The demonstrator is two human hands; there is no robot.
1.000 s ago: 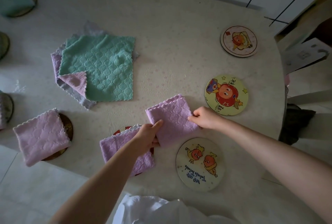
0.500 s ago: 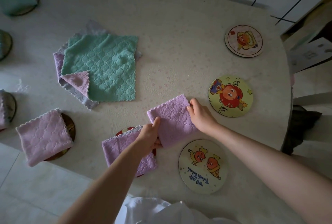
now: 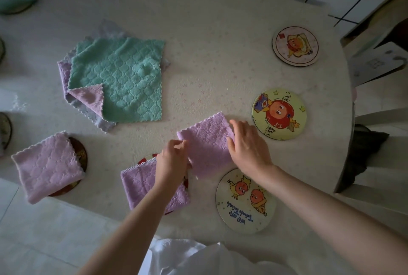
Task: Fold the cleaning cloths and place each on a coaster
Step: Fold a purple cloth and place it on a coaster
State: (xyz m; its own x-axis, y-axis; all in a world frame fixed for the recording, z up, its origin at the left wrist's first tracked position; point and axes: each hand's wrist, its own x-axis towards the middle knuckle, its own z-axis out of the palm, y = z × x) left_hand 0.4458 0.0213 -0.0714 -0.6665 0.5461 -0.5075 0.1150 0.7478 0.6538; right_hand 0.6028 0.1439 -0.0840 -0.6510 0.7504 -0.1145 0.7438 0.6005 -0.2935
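- Pale table with a faint flower print and a rounded edge on the right. Tiled floor with dark grout lies beyond it.
- The lilac cloth lies folded on the bare table, on no coaster. It sits between the near coaster and the yellow coaster, just beside both.
- The left hand has curled fingers pinching the cloth's left edge. The frame is blurred there, so how much fabric it holds is unclear.
- The right hand grips the right edge, thumb on top and fingers along the far corner.
- Likely step: squaring the fold before moving it to a coaster.
- To do it well, hold both edges with even tension so the layers do not slide. Match the scalloped hems, then press the crease flat.
- Lift level and low. This plush fabric probably springs open if only one corner carries it.
- The near coaster looks the easiest target. Centre the cloth so no corner hangs far over the rim.
- Mind the left forearm, which crosses the second lilac cloth already lying on a red coaster. A drag could pull it askew.
- A third lilac cloth lies on a dark coaster at the left.
- The pink coaster is bare.
- The unfolded pile, green on top, waits.
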